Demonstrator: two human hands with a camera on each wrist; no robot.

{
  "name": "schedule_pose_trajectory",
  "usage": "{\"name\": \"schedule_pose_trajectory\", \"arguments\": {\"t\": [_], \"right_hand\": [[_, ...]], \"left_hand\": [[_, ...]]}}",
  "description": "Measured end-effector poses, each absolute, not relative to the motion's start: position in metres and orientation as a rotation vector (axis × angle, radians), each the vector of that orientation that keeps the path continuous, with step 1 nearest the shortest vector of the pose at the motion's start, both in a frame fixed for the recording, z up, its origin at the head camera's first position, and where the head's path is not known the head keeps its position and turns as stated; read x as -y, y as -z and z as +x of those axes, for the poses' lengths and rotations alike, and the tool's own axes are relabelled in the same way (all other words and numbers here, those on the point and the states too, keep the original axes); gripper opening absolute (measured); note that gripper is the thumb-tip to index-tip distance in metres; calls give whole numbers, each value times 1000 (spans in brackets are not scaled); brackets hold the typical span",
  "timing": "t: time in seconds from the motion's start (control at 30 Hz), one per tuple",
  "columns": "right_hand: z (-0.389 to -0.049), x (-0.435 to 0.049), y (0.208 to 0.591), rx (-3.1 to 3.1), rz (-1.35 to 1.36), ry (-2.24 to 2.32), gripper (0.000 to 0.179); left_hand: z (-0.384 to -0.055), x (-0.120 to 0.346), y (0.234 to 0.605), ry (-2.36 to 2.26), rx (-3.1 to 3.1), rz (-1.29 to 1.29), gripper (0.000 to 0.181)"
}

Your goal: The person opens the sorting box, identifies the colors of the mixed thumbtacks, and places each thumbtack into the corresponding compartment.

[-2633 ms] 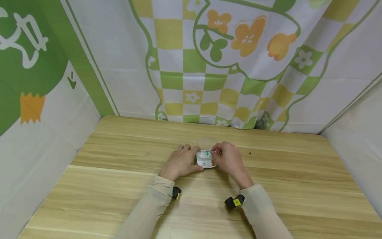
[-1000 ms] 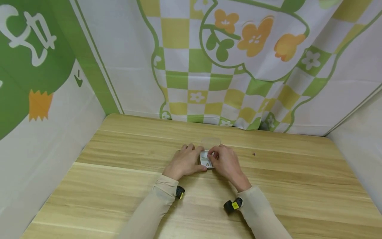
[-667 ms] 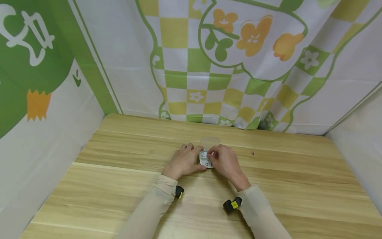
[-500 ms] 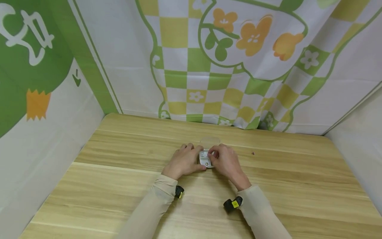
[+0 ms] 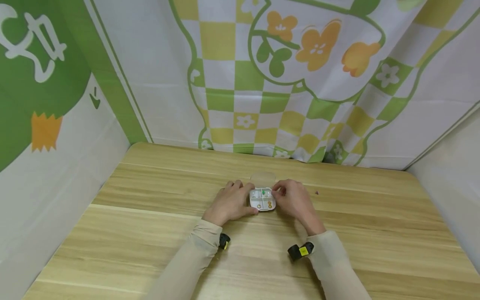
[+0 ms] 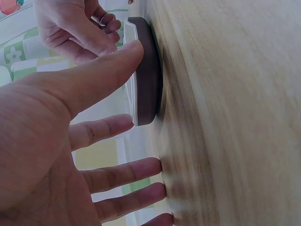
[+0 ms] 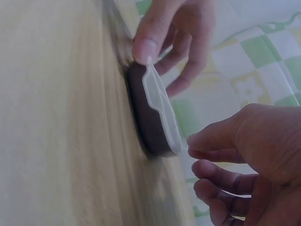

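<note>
A small rounded pill box (image 5: 263, 199) with a white divided inside and a dark base (image 6: 148, 75) stands on the table, its clear lid (image 5: 263, 178) folded back. Tiny orange pieces (image 5: 269, 204) lie in the near right compartment, a ring-like piece (image 5: 259, 206) in the near left one, and a green piece (image 5: 263, 192) at far right. My left hand (image 5: 230, 204) steadies the box between thumb and forefinger, other fingers spread. At the box's right edge is my right hand (image 5: 294, 200), thumb and forefinger tips close together; I cannot tell whether they hold a tiny piece.
A tiny dark purple piece (image 5: 316, 193) lies on the wooden table (image 5: 150, 196), right of the right hand. A patterned cloth (image 5: 258, 100) hangs along the table's back edge. Each wrist wears a black camera, the right one (image 5: 301, 251) close above the table.
My right hand was over the right side of the box and has drawn back to the right, baring the right compartments. The left hand keeps its hold on the box.
</note>
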State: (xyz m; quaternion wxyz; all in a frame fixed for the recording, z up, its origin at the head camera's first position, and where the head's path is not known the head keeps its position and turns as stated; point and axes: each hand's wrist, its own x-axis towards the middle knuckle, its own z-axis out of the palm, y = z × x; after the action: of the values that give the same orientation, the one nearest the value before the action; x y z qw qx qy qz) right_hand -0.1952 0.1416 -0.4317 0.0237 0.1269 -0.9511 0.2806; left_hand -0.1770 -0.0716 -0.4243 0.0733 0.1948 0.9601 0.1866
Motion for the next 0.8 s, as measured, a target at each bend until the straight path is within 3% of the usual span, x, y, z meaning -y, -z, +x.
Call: {"name": "schedule_pose_trajectory", "arguments": {"t": [0.8], "right_hand": [[-204, -190, 422, 2972, 148, -874, 14]], "left_hand": [[-176, 71, 425, -572, -2884, 591, 73]]}}
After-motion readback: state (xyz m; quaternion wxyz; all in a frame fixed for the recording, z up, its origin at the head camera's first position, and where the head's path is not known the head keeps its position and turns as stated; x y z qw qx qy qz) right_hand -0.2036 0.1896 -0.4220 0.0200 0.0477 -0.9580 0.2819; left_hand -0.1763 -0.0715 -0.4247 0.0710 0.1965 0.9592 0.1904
